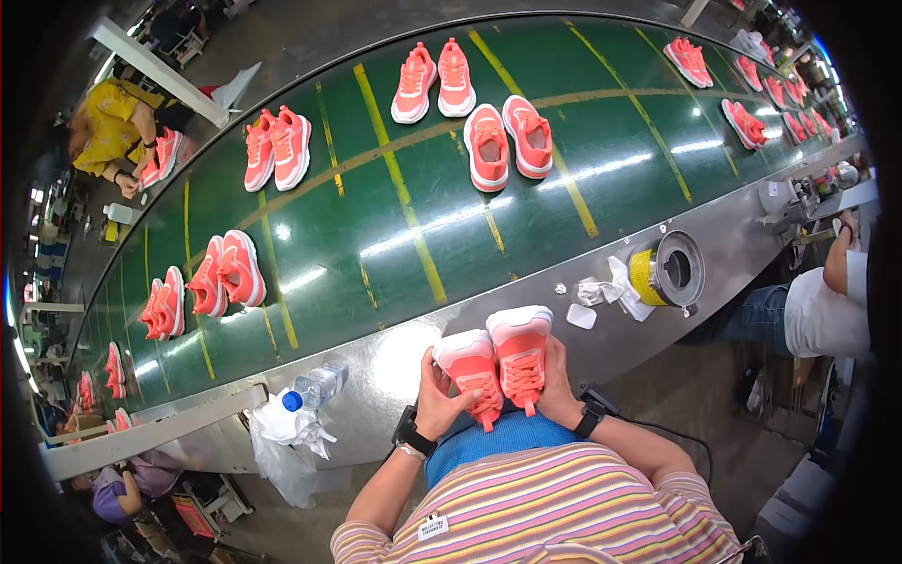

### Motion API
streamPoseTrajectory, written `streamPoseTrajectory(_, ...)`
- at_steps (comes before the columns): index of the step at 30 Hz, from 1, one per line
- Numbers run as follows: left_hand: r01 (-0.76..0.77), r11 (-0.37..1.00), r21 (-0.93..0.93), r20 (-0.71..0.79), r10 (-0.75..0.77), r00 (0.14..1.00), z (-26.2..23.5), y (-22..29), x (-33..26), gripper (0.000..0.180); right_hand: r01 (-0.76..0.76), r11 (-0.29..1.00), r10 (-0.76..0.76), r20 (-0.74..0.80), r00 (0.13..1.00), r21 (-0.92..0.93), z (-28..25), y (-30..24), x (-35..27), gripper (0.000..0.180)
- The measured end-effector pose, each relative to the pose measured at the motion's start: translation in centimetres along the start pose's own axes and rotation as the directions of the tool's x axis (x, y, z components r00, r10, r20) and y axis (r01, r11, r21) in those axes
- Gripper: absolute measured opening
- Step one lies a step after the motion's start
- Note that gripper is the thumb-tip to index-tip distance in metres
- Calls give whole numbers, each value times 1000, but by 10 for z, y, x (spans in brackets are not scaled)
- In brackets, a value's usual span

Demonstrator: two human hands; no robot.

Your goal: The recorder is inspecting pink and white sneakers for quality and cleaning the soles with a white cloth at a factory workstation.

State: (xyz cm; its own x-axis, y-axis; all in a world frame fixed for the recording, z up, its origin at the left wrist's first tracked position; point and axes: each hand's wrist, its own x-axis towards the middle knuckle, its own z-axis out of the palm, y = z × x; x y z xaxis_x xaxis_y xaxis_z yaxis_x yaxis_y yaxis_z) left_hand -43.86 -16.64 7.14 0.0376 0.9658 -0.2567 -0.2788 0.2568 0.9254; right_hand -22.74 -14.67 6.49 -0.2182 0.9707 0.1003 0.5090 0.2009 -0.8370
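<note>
A pair of coral-pink sneakers with white soles is held up side by side in front of my body, toes pointing away toward the belt. My left hand point(445, 399) is closed around the outer side of the left sneaker point(473, 368), its thumb over the side near the laces. On the other side, my right hand point(559, 387) grips the right sneaker point(522, 352), with most of its fingers hidden behind the shoe. Both laces face up. The two shoes are close together above the metal ledge's near edge.
A green conveyor belt point(357, 216) with yellow lines carries several pairs of like sneakers point(279, 148). On the metal ledge point(404, 362) are a water bottle point(319, 383), white plastic bags point(291, 425), crumpled tissue point(615, 285) and a round metal container point(678, 269). Other people work around the belt.
</note>
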Motion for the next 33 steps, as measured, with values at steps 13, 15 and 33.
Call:
streamPoseTrajectory(13,266,936,232,-305,-190,933,-21,-47,40,75,-309,931,355,275,893,-197,11,36,10,71)
streamPoseTrajectory(15,343,813,471,-487,-84,869,-28,-68,43,69,-226,966,246,174,954,-129,4,19,5,65)
streamPoseTrajectory(33,302,903,305,-365,-182,913,-30,10,85,44,111,991,-39,615,787,-78,-100,-53,132,52)
